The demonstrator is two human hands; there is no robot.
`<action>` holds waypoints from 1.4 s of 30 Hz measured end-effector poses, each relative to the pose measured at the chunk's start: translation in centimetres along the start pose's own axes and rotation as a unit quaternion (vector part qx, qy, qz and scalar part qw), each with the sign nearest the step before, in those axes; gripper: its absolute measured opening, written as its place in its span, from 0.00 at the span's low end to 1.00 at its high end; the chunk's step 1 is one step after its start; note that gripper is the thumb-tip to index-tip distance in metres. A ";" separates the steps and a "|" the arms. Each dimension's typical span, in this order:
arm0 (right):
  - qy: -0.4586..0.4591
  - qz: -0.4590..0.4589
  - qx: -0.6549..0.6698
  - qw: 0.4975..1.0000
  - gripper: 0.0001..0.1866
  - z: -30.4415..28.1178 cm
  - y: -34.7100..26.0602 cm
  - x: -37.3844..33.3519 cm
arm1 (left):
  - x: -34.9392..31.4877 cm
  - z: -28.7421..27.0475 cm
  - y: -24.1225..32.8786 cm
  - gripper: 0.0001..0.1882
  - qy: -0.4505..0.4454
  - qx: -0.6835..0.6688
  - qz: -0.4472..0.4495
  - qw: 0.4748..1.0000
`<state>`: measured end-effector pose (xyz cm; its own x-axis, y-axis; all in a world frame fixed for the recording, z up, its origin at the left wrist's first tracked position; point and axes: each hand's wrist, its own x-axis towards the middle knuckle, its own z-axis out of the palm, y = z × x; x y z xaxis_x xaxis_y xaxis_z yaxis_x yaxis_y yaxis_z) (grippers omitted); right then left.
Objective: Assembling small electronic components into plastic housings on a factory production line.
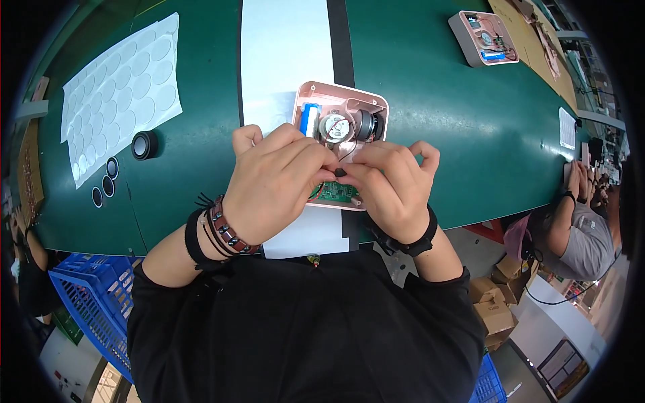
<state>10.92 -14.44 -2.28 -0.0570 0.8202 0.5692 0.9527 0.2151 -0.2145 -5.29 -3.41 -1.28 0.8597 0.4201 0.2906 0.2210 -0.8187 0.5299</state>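
A pink plastic housing [330,96] lies open in front of me, with my hands over its near half. Inside are a blue-and-white cylindrical battery [310,119], a round silver-white part [336,127], a black cylindrical part [367,125] and thin wires. A green circuit board [336,193] shows at the near end, partly hidden beneath my fingers. My left hand [279,176] and my right hand [396,188] meet fingertip to fingertip, both pinching a small black piece [340,172]. Its exact kind is too small to tell.
White paper [285,47] runs under the housing on the green table [416,101]. Left lie a sheet of round stickers [127,80], a black ring-shaped part [144,145] and small discs [109,185]. Another pink housing [459,37] stands far right. A blue crate [94,289] and a co-worker [584,242] flank me.
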 end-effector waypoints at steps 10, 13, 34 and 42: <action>-0.016 0.018 0.016 1.000 0.10 0.6 0.1 -0.2 | 0.2 0.1 -0.1 0.05 0.009 0.105 0.057 0.993; -0.015 0.036 0.045 0.998 0.10 0.9 0.3 -0.3 | 0.5 0.0 -0.3 0.06 -0.012 0.080 0.050 0.995; -0.111 0.171 0.191 0.960 0.06 1.0 1.2 0.2 | 1.0 0.3 0.0 0.05 -0.031 0.065 -0.009 0.997; -0.129 0.156 0.133 0.970 0.07 0.9 1.1 0.8 | 2.6 -0.2 0.4 0.04 -0.098 0.120 0.014 0.988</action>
<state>11.62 -13.04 -2.74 0.1169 0.9655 0.2327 0.8267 0.0352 -0.5615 -3.06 -2.61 -0.15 0.9341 0.3324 0.1301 0.2793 -0.9077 0.3132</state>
